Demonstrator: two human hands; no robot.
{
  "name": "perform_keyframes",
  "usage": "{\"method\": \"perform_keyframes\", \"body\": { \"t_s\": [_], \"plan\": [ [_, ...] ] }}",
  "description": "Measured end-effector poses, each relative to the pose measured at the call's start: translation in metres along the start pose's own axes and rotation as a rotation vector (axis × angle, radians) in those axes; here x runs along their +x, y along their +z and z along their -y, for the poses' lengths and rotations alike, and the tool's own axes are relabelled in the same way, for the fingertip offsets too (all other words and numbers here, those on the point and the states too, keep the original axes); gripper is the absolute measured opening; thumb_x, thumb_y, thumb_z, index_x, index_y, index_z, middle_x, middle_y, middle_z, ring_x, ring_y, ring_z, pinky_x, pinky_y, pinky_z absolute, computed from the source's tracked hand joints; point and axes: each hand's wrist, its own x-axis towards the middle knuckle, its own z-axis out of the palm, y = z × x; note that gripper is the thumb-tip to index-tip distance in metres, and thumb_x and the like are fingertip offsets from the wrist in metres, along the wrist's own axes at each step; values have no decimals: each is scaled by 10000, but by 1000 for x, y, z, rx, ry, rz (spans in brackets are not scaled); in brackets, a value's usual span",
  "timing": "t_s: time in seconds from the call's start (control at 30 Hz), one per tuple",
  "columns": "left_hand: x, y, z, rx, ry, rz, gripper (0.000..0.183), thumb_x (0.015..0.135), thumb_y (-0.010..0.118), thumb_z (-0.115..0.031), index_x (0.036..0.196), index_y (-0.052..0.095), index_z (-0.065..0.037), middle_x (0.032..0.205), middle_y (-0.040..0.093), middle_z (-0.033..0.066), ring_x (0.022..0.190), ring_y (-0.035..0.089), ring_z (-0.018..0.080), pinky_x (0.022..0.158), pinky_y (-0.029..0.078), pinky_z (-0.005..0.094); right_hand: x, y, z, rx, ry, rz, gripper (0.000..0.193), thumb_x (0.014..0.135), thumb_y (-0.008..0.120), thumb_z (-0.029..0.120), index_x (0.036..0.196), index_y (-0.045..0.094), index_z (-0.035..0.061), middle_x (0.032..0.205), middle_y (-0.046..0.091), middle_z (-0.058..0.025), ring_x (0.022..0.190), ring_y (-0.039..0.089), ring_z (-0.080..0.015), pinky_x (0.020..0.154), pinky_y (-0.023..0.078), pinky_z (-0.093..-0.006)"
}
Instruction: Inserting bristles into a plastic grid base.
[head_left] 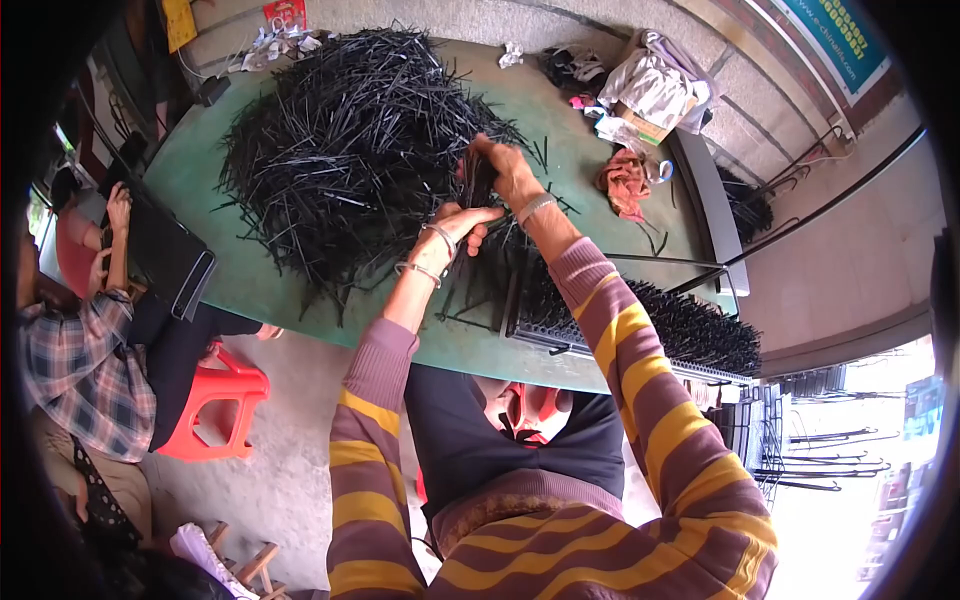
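A big heap of thin black strips [340, 150] covers much of the green table [400, 342] before me. At the heap's right edge my right hand [503, 172] is closed round a small bunch of these strips. Just below and left of it is my left hand [458, 232], its thumb stretched toward the right hand and its fingers curled round the lower part of the same bunch. Strip ends hang down beneath my hands. To the right of them stands a long tray [645, 322] packed with upright black strips. The fingers partly hide the bunch.
A crumpled orange cloth [626, 183] lies right of the heap. Behind it is a cardboard box [648, 122] with a pale cloth bag. On the left a person in a plaid shirt [85, 365] sits near a red stool [215, 405]. Hooked metal rods [820, 462] stick out at the right.
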Motion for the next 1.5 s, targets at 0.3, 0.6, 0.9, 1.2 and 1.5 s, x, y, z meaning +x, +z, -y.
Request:
{"method": "perform_keyframes", "body": {
  "t_s": [0.3, 0.6, 0.9, 1.2, 1.5],
  "plan": [
    [-3, -24, 31, -385, 17, 80, 313, 874, 652, -281, 641, 480, -161, 545, 449, -47, 480, 473, 92, 496, 461, 291, 24, -40, 44, 438, -124, 104, 314, 964, 427, 265, 777, 518, 30, 602, 493, -58, 437, 429, -196, 421, 374, -329],
    [22, -8, 33, -603, 248, -258, 339, 779, 764, -241, 985, 605, -24, 771, 639, 65, 574, 601, 163, 481, 493, 300, -52, 28, -40, -596, -446, -16, 517, 952, 440, 451, 840, 611, -24, 685, 615, -147, 639, 592, -249, 629, 472, -374],
    [-9, -15, 35, -306, 356, -292, 551, 737, 793, -181, 1157, 440, -130, 711, 585, -6, 479, 492, 73, 393, 364, 214, -99, 36, -13, -408, -171, 314, 750, 821, 531, 673, 1108, 564, -19, 854, 577, -37, 742, 524, -112, 690, 448, -273],
    [-22, -31, 82, 347, 591, -681, 579, 749, 724, -233, 1251, 489, -66, 1009, 657, 167, 916, 635, 311, 791, 474, 388, -152, 76, -31, -339, -320, 300, 565, 722, 815, 309, 1056, 508, -29, 912, 565, -58, 870, 519, -128, 784, 446, -272],
    [34, -34, 113, -1248, 536, 90, 630, 821, 678, -265, 1361, 424, -61, 1231, 571, 48, 1096, 537, 131, 952, 400, 258, -146, 64, -63, -429, -480, 122, 288, 814, 648, 144, 1027, 536, -14, 823, 601, -81, 795, 568, -165, 752, 463, -294]
  ]
}}
